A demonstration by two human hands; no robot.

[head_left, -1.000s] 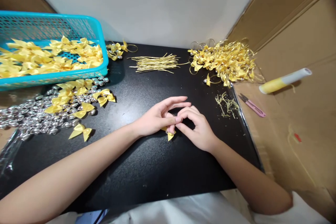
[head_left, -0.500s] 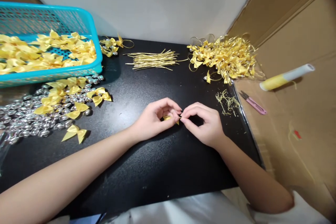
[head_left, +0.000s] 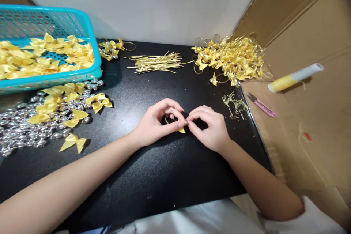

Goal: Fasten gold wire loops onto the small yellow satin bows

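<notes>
Over the black table [head_left: 153, 168], my left hand [head_left: 161, 120] pinches a small yellow ribbon bow [head_left: 181, 130], mostly hidden behind the thumb and fingers. A thin gold cord loop [head_left: 166, 120] shows inside the curl of that hand. My right hand [head_left: 210, 126] meets it fingertip to fingertip, thumb and index finger pinched at the same spot. What exactly the right fingertips grip is too small to make out; it may be the cord's end.
Left stands a turquoise basket [head_left: 94, 55] of yellow bows, with silver beads [head_left: 30, 131] and loose bows [head_left: 72, 142] before it. Gold cords [head_left: 155, 62] lie at the back; finished bow loops [head_left: 233, 58], cord scraps [head_left: 234, 106], pink-handled snips [head_left: 261, 105] and a roll [head_left: 296, 77] are right.
The whole view has shifted slightly. Both hands remain together, their fingertips now closer, and the gold loop has come into sight within my left hand.
</notes>
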